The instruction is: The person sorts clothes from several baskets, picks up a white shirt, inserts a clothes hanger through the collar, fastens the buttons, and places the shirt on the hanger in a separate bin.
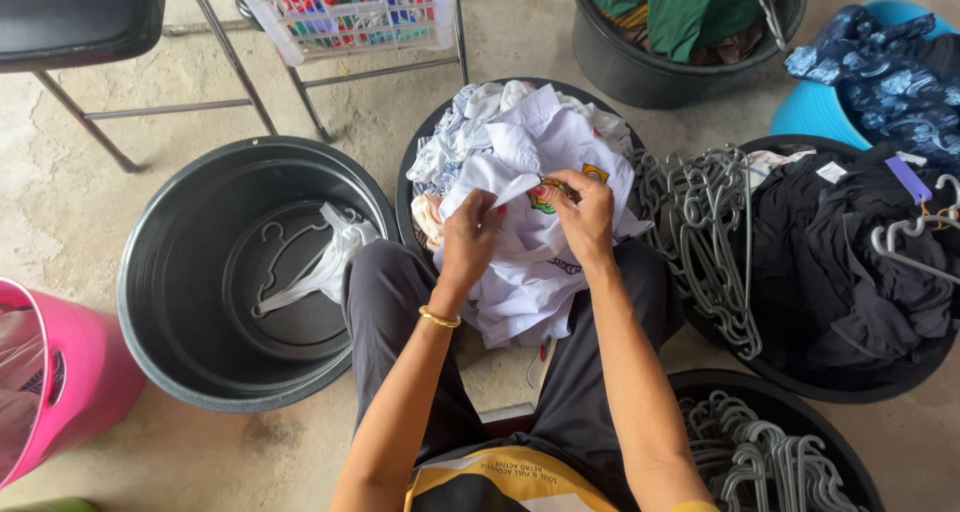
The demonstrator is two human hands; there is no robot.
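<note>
Hands (530,227) pinching white shirt (530,272) over heaped basin (405,187)

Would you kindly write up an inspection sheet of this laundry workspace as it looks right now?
Surface: bare concrete floor.
Job's things: white shirt with a coloured badge, on the lap above a tub of light laundry.
Clutter: black tub holding one white hanger; grey hangers over a tub of dark clothes; pink bucket.
Grippers: left hand and right hand both pinch the shirt.
Cables: nothing seen.
Surroundings: white basket on a metal stand, green clothes in a tub.
</note>
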